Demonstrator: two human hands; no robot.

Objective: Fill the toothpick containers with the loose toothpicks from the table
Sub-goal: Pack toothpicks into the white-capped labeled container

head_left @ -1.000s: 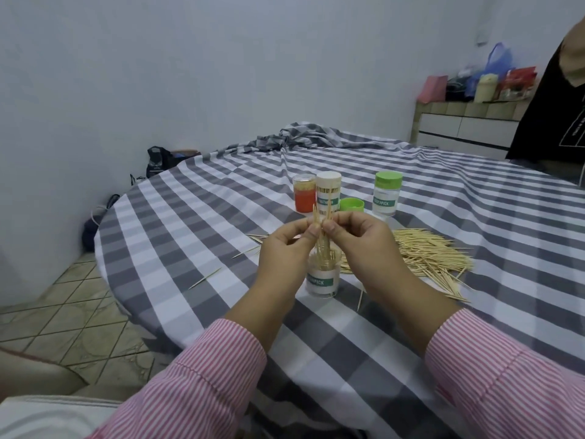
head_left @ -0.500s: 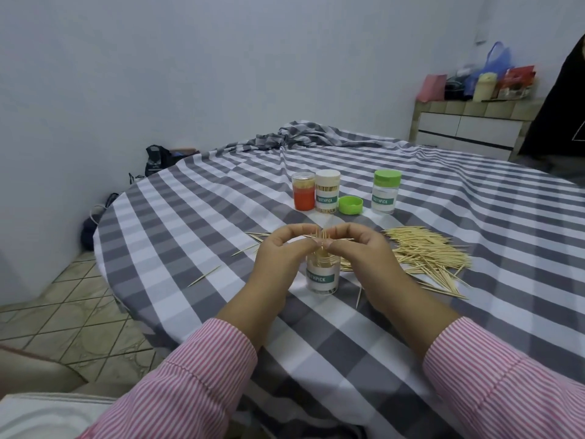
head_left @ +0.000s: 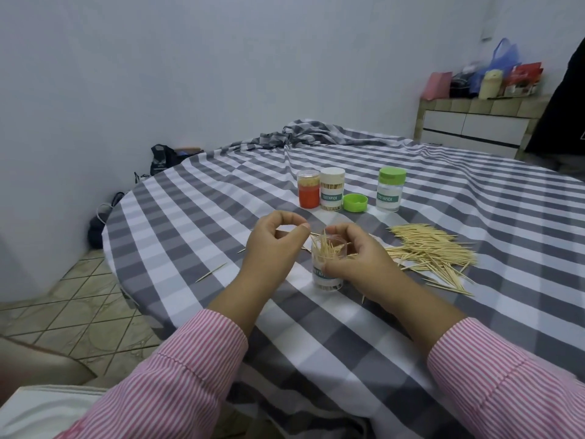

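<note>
An open clear toothpick container [head_left: 329, 282] stands on the checked tablecloth [head_left: 348, 327], with toothpicks [head_left: 324, 248] fanned loosely out of its mouth. My right hand [head_left: 357, 258] grips this container, thumb on its near side and fingers arched over the far rim. My left hand [head_left: 272, 245] hovers just left of it, fingers curled, thumb and forefinger tips meeting, with nothing seen between them. A pile of loose toothpicks [head_left: 433, 251] lies to the right. Single toothpicks [head_left: 211, 272] lie to the left.
Behind stand an orange container [head_left: 308, 193], a white-lidded container [head_left: 331, 193] full of toothpicks, a loose green lid [head_left: 355, 202] and a green-lidded container [head_left: 391, 193]. The round table's edge drops to tiled floor [head_left: 79, 296] on the left. A dark-clothed person [head_left: 566, 106] stands far right.
The bundle that both hands held upright above the container now sits inside it, fanned out. My left hand has let go and drawn left; my right hand has taken hold of the container.
</note>
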